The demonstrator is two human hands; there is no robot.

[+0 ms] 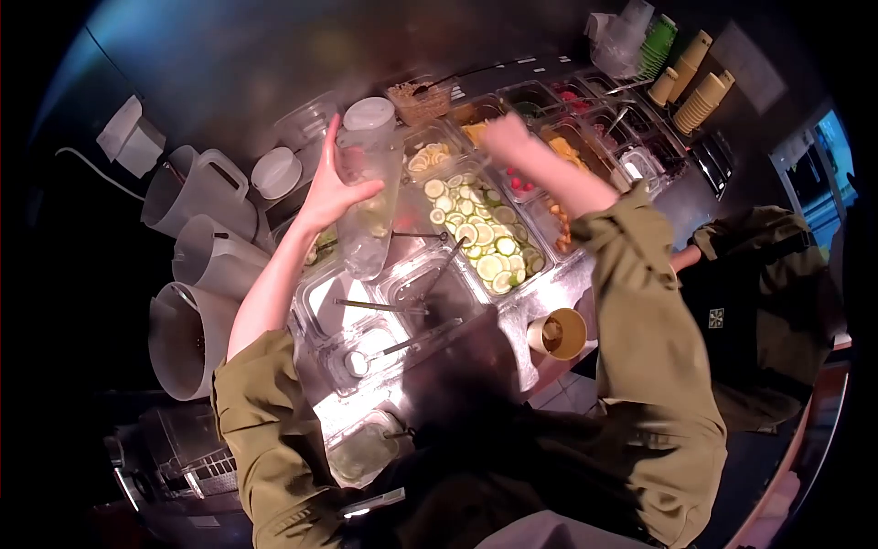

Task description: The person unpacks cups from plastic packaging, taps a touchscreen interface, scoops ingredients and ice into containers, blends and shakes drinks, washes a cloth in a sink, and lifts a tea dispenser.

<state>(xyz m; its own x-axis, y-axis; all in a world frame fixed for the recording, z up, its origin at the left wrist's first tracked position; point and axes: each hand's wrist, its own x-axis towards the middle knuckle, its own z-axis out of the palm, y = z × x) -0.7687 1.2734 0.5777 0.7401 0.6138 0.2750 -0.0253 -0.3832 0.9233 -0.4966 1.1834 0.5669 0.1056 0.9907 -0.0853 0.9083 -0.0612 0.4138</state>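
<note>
My left hand [340, 188] is wrapped round a tall clear cup [368, 215] with ice and pale green slices in it, tilted above the containers. My right hand [508, 142] reaches over a container of orange-yellow pieces [474, 133] at the back; it is blurred, its fingers bent, and whatever they hold is hidden. Between the two hands lies a large clear container of lime and cucumber-like slices [480, 229]. Beside it sits a smaller tub of lemon slices [430, 157].
Several clear pitchers [197, 197] line the left. Tongs [380, 306] lie across lidded containers at the front. A paper cup [558, 334] stands at the counter's right edge. Stacked cups [704, 102] are at the back right. A co-worker's dark-clad body [750, 302] is at the right.
</note>
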